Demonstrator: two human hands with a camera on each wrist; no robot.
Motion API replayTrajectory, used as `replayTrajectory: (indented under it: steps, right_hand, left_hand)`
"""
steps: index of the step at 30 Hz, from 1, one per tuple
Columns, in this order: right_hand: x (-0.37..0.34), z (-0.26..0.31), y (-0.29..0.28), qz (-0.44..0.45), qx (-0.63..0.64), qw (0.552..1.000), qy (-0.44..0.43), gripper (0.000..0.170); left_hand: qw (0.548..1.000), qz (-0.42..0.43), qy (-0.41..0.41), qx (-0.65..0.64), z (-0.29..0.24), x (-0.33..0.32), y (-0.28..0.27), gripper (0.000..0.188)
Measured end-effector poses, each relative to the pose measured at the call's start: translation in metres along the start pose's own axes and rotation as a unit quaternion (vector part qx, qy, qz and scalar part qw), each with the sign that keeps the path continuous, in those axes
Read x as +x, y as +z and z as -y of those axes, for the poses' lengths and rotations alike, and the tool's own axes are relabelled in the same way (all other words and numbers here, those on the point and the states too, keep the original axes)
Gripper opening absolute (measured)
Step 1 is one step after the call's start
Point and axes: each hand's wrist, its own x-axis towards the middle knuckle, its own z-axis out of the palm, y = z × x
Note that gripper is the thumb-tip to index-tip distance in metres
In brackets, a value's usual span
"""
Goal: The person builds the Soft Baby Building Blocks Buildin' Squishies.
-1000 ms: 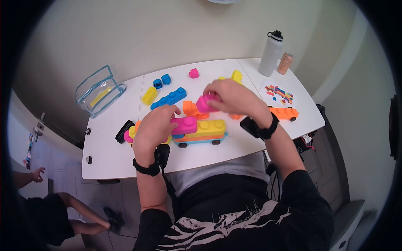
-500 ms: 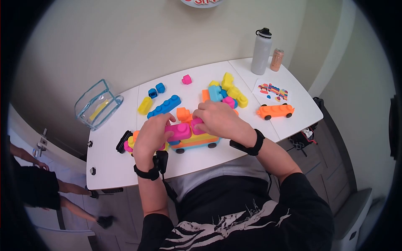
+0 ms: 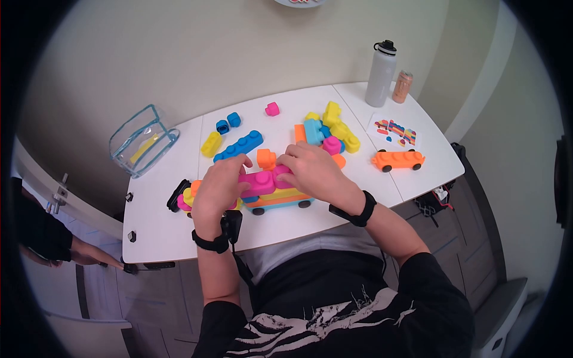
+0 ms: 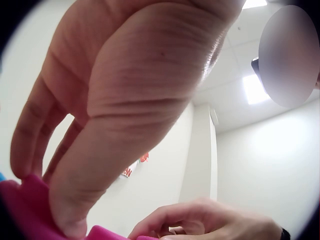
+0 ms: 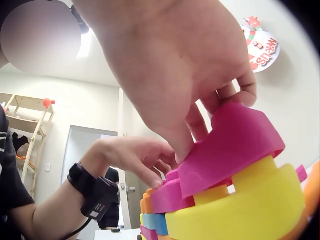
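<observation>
In the head view my left hand [image 3: 218,184] pinches a pink building block [image 3: 256,183] between thumb and fingers. That block lies along the top of a wheeled toy car of stacked blocks, over yellow [image 5: 240,210], orange and light blue [image 3: 277,205] layers. My right hand [image 3: 313,170] grips a second pink block [image 5: 235,145] with a sloped end, thumb on the near side and fingers over the far side. This one stands right against the first, slightly tilted, with yellow studs showing under its edge in the right wrist view.
Behind the hands lie a long blue block [image 3: 240,146], an orange block [image 3: 266,159] and a pile of yellow blocks [image 3: 343,132]. To the right are an orange wheeled base [image 3: 400,160], a picture card [image 3: 395,131], a bottle [image 3: 381,76] and a can [image 3: 402,87]. A clear bag [image 3: 143,143] stands left.
My right hand has brought the sloped pink block from above the pile down onto the car's yellow top, beside the other pink block. The left hand has kept its hold.
</observation>
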Motion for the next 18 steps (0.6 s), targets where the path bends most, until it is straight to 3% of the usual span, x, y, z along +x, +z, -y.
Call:
replayTrajectory:
  steps: [10, 13, 15, 16, 18]
  right_hand:
    - [-0.009, -0.003, 0.004, 0.015, 0.036, 0.999, 0.002, 0.027]
    - [-0.009, -0.002, 0.0, 0.031, 0.054, 0.998, 0.028, 0.028]
    - [-0.011, -0.004, -0.007, 0.037, 0.054, 0.997, 0.037, 0.028]
    - [-0.012, -0.004, -0.011, 0.045, 0.053, 0.996, 0.05, 0.028]
    - [-0.016, -0.009, -0.017, 0.051, 0.047, 0.996, 0.053, 0.028]
  left_hand:
    - [0.999, 0.02, -0.032, -0.037, -0.002, 0.0, -0.003, 0.042]
    - [1.0, -0.005, -0.002, -0.012, -0.005, -0.007, -0.005, 0.041]
    - [0.996, -0.086, -0.004, 0.007, -0.016, -0.015, -0.019, 0.037]
    - [0.996, -0.088, -0.008, 0.013, -0.017, -0.019, -0.028, 0.037]
    - [0.981, -0.181, -0.053, 0.037, -0.016, -0.027, -0.044, 0.034]
